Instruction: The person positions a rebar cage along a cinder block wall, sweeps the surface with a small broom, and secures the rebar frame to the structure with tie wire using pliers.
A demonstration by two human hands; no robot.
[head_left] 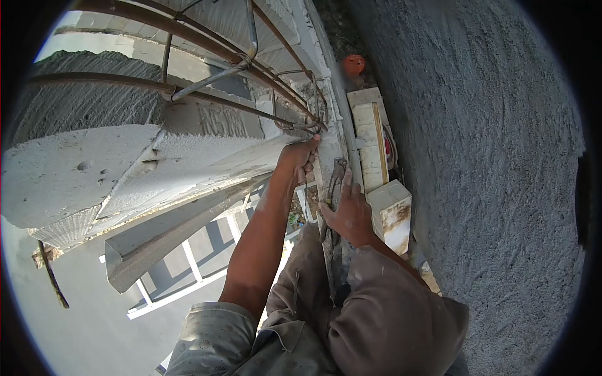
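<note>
1. We are at close handwork where the rusty brown, round steel bars [226, 103] converge. Our left hand [300, 160] reaches their lower ends, its fingers curled and a fingertip at the joint; we cannot tell whether it grips anything.
2. The dark metal, long-handled pincers [337, 182] lie along the rough grey concrete ledge [331, 147], just beside our left hand. Our right hand [351, 216] is over the handles, thumb against them; we cannot tell whether it is clenched.
3. In our judgement, any next move calls for a secure hold on the handles and fingers clear of the bar ends.
4. We can make out no sure container. The off-white, brown-stained boxy block [390, 213] stands beyond our right hand; whether it is hollow or holds anything, we cannot tell.
</note>
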